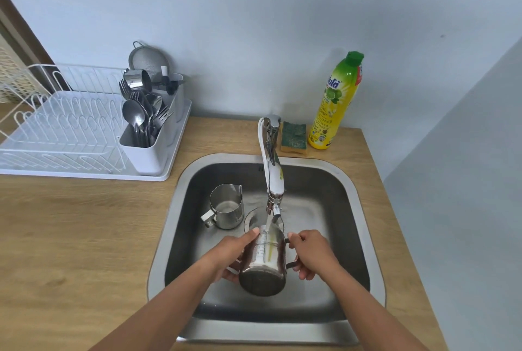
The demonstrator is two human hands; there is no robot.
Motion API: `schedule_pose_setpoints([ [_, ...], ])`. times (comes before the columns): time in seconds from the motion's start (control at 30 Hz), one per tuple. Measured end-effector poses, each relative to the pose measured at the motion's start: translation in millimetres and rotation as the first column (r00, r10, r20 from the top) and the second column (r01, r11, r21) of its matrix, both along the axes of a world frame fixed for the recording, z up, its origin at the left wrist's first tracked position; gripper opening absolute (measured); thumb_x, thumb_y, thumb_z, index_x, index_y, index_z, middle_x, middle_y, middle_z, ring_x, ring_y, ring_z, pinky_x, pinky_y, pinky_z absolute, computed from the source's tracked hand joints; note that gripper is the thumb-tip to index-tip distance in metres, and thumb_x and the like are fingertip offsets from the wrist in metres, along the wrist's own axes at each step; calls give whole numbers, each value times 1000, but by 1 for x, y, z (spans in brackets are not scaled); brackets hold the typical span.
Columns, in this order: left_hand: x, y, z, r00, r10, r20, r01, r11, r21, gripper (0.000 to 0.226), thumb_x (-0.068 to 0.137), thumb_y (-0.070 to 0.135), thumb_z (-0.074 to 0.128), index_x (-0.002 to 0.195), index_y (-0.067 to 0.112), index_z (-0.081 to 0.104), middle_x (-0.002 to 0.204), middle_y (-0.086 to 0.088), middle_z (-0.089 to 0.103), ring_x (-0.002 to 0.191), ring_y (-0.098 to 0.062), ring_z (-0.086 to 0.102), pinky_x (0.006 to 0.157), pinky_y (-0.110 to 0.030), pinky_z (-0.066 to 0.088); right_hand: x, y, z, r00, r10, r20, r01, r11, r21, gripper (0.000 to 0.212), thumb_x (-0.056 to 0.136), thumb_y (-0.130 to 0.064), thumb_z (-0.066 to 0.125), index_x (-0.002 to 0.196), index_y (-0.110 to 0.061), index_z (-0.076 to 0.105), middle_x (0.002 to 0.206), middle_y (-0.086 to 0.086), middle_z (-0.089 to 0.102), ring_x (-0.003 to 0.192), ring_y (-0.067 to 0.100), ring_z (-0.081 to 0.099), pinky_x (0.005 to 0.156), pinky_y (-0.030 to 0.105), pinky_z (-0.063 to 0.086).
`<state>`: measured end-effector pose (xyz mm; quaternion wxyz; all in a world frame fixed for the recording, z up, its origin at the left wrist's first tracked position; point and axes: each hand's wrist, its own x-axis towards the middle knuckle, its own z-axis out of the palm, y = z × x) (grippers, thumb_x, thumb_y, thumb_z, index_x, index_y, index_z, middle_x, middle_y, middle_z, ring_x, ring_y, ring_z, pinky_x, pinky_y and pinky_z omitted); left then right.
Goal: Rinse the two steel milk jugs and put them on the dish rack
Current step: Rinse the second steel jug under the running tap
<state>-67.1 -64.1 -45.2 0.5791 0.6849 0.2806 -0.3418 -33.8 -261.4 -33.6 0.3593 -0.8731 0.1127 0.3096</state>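
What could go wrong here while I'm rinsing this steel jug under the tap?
The tilted steel milk jug is wet, so the left hand on its body or the right hand on its handle could slip, dropping it into the steel sink. Water from the chrome tap strikes near its rim and may splash the wooden counter.

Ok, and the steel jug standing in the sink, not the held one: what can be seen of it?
The small shiny steel milk jug stands upright on the floor of the steel sink, left of the round drain. It is cylindrical and open-topped, with a pointed spout facing the back and a strap handle toward the front left. Its inner bottom looks pale, cause unclear. The left hand and right hand grip the other steel jug, not this one.
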Motion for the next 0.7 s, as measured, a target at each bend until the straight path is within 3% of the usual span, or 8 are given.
schedule_pose_setpoints([
  [0.2,-2,3,1,999,-38,-11,38,999,-16,54,91,65,46,102,16,67,108,-15,68,90,-28,68,75,-41,61,-2,1,0,1000,-2,9,2,1000,0,37,99,-42,43,91,-12,63,58,9,71,43,22,67,43,29,52],
  [0.37,-5,14,-10,996,-67,58,73,992,-100,42,87,51,66,115,20,63,113,-13,69,99,-31,70,79,-44,62,-6,-4,0,999,12,-30,-12,1000,13,34,101,-44,38,104,-15,56,71,9,72,60,30,75,40,24,45],
  [0.57,-8,10,-29,994,-86,64,93,987,-131,63,71,41,84,123,18,57,107,-8,75,93,-27,73,71,-36,61,-8,-7,7,999,32,12,-31,999,-18,32,99,-49,40,111,-22,51,82,7,71,67,26,76,53,31,57],
  [0.7,-5,4,-30,994,-66,89,77,989,-124,69,65,34,87,123,17,54,107,-10,75,95,-25,73,73,-36,61,-7,-9,10,995,58,87,-50,995,-89,33,97,-52,41,104,-24,55,80,3,71,63,20,75,59,34,61],
])
